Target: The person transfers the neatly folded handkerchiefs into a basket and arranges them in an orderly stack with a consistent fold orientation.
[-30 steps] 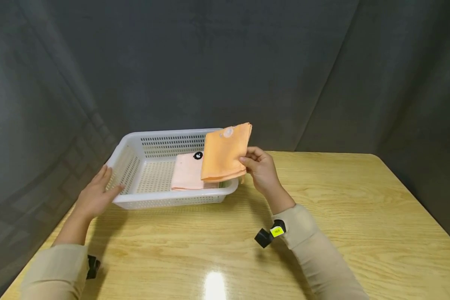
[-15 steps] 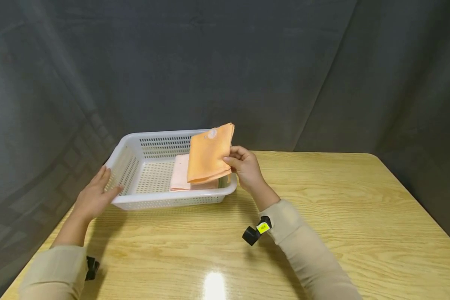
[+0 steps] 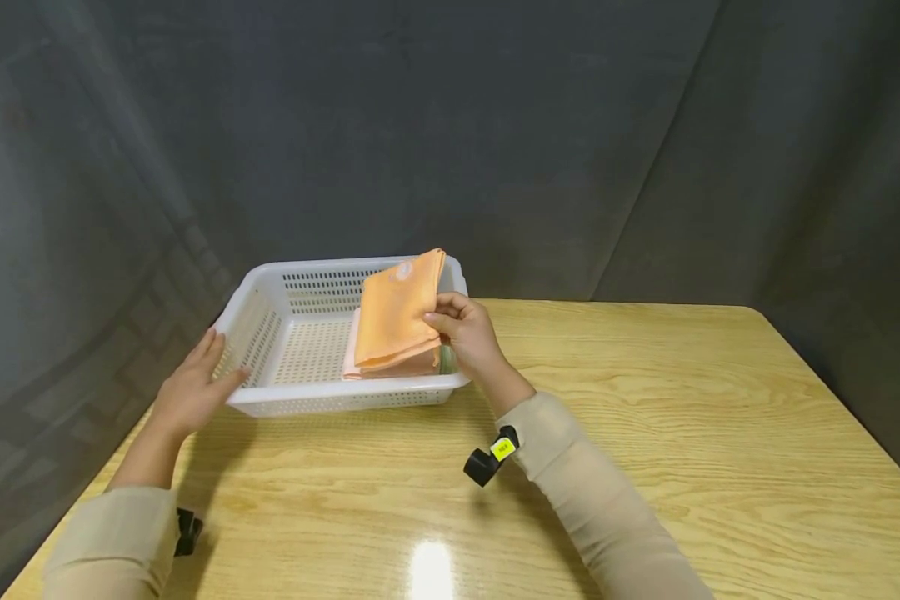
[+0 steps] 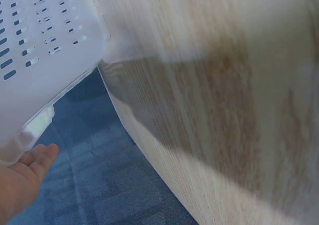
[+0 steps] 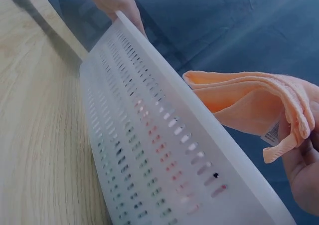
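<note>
A white slotted plastic basket point(image 3: 330, 388) stands at the left of the table. My left hand point(image 3: 193, 393) rests on its left end, fingers straight and thumb near the front corner. The left wrist view shows fingertips point(image 4: 44, 155) beside the basket's edge. My right hand point(image 3: 471, 335) pinches a folded orange towel point(image 3: 397, 315) by its right edge, thumb in front. The towel tilts above the basket's right part, a pale round mark near its top. Below it lies a folded pink towel point(image 3: 351, 367), mostly hidden. In the right wrist view, the orange towel's layers point(image 5: 239, 93) and a white label show.
Something greenish point(image 3: 447, 360) shows inside the basket's right end, too covered to identify. The wooden table point(image 3: 645, 417) extends to the right and front. A dark grey curtain point(image 3: 495, 133) hangs behind and at the sides. Black cameras point(image 3: 482, 467) sit on both wrists.
My right hand has carried the orange towel leftward, further over the basket, so it now covers more of the pink towel and its black motif. The left hand stays at the basket's left end.
</note>
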`<state>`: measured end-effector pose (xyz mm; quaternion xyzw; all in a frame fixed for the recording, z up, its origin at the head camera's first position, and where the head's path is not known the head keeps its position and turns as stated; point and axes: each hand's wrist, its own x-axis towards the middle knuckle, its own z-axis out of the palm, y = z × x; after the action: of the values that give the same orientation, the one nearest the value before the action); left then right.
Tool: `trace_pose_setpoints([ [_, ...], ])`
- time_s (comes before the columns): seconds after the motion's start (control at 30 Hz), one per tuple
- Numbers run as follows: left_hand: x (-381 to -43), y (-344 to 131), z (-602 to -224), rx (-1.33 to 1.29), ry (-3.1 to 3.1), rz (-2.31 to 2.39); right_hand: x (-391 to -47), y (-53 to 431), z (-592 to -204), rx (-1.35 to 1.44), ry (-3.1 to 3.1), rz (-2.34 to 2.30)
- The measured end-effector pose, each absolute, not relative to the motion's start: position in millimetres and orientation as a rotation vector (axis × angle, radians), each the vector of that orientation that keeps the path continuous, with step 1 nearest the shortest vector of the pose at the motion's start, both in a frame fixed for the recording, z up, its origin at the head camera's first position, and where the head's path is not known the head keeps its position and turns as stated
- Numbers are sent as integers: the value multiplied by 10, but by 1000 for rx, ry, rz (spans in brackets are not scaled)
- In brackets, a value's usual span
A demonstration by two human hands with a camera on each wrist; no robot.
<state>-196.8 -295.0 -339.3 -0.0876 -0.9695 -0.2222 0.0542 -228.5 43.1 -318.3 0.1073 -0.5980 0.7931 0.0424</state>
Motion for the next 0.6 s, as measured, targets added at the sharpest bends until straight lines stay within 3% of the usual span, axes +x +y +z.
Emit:
trace_pose_setpoints([
  [0.6, -1951, -2931, -3374, -267, -2938, -694, -2385, 199, -3207, 274, -1808, 2521],
])
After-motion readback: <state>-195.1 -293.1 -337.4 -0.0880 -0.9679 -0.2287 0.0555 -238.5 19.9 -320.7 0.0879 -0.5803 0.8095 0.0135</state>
